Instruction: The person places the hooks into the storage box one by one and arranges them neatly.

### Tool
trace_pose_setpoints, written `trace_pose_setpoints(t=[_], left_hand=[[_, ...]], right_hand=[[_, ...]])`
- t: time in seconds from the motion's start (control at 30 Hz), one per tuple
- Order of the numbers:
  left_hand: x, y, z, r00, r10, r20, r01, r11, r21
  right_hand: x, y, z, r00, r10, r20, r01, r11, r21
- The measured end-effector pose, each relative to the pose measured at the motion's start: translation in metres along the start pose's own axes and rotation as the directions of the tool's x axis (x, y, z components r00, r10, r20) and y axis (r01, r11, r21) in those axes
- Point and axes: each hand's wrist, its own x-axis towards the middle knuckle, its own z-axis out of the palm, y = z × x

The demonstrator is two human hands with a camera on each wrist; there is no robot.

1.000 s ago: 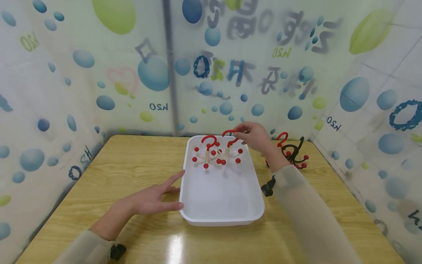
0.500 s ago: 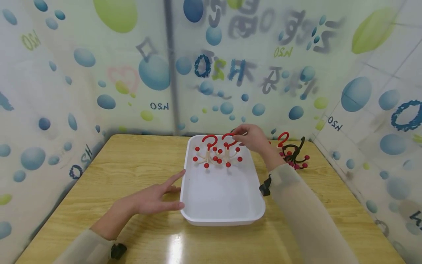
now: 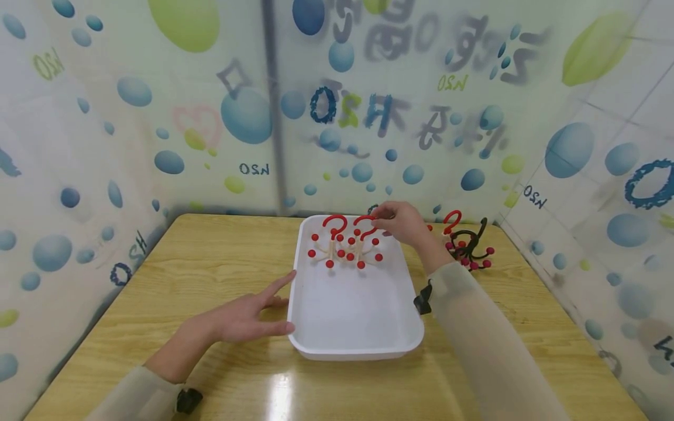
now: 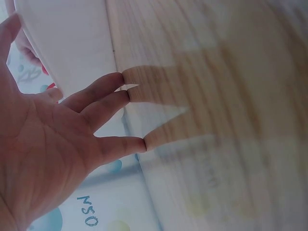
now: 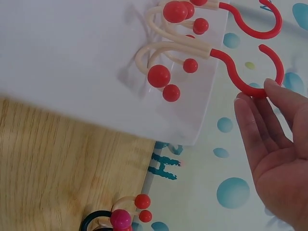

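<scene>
My right hand pinches the red top hook of a cream multi-arm hanger hook with red ball tips, between thumb and fingertips. This hanger stands upright at the far end of a white plastic tray. Close on its left stands a matching cream-and-red hanger hook, and their ball-tipped arms overlap. My left hand lies at the tray's left side with fingers spread, thumb and index fingertips at the rim. In the left wrist view, its other fingertips reach down to the wooden table.
Right of the tray, a black hanger hook with dark pink balls stands by another cream one with a red hook. Patterned curtain-like sheets enclose the table at the back and both sides.
The hanger in my right hand has shifted slightly left and turned a little, ending nearer the other one in the tray. My left hand has stayed at the tray's side.
</scene>
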Motion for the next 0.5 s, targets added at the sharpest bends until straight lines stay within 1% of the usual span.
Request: trace_pose_setpoints(t=[0.3,0.5], left_hand=[[0.0002,0.0016,0.0002,1.000,-0.004,0.005,0.004,1.000,-0.012],[0.0003,0.0014,0.0005,1.000,-0.011,0.003,0.011,1.000,-0.019]], right_hand=[[0.0002,0.0069,-0.0017,1.000,0.006,0.006,-0.006,1.000,-0.004],[-0.0013,0.0089,-0.0036,1.000,-0.004,-0.001,0.004,1.000,-0.017]])
